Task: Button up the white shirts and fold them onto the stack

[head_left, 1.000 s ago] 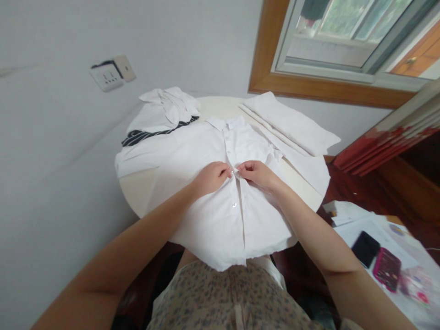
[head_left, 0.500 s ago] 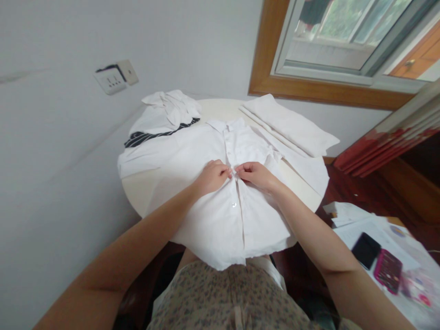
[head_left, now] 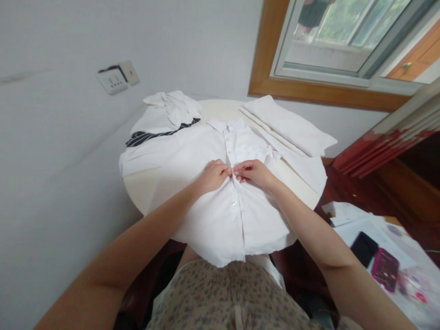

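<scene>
A white button-up shirt (head_left: 206,220) lies front side up across a round cream table (head_left: 135,190), its collar at the far side and its hem hanging over the near edge. At the middle of the front placket, my left hand (head_left: 216,175) pinches the shirt's edge. My right hand (head_left: 253,173) pinches the facing edge just beside it, fingertips almost touching the left ones. The button between them is too small to make out. Lower on the placket, a small button (head_left: 234,203) shows. Below my hands the two front edges run close together.
A crumpled white garment (head_left: 165,110) lies at the back left with a black striped cloth (head_left: 151,137) under it. Folded white cloth (head_left: 285,123) sits at the back right. At lower right, a surface with papers holds a black phone (head_left: 364,248) and a pink-cased phone (head_left: 385,269).
My right hand has shifted slightly left and its fingertips have come closer to my left fingers at the placket. My left hand has barely moved.
</scene>
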A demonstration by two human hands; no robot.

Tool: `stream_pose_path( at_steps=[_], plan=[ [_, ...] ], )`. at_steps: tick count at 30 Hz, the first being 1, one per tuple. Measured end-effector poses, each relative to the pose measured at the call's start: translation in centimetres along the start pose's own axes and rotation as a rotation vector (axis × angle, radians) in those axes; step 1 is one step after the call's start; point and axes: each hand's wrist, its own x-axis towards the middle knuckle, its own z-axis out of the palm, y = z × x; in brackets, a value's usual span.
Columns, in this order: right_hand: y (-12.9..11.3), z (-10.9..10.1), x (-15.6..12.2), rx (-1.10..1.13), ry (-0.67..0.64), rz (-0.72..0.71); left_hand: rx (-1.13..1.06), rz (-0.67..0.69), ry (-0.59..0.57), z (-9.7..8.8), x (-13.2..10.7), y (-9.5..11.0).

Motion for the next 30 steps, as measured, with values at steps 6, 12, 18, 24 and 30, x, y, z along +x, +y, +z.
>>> stream_pose_path(
  at_steps=[6,12,18,24,30],
  plan=[
    [0.2,0.2,0.2,-0.044,0.012,-0.045,0.04,-0.013,0.02,0.4,0.1,-0.3],
    [-0.1,0.9,-0.2,-0.175,0.064,-0.079,0.063,-0.017,0.021,0.2,0.1,-0.1],
    [0.0,1.2,-0.5,-0.431,0.056,-0.208,0.103,-0.006,0.002,0.2,0.1,0.1],
    [0.1,1.5,-0.2,-0.616,0.089,-0.298,0.148,0.011,-0.03,0.1,0.1,0.2],
    [0.0,1.1,-0.2,-0.454,0.03,-0.173,0.064,0.028,-0.001,-0.1,0.0,0.3]
  ],
)
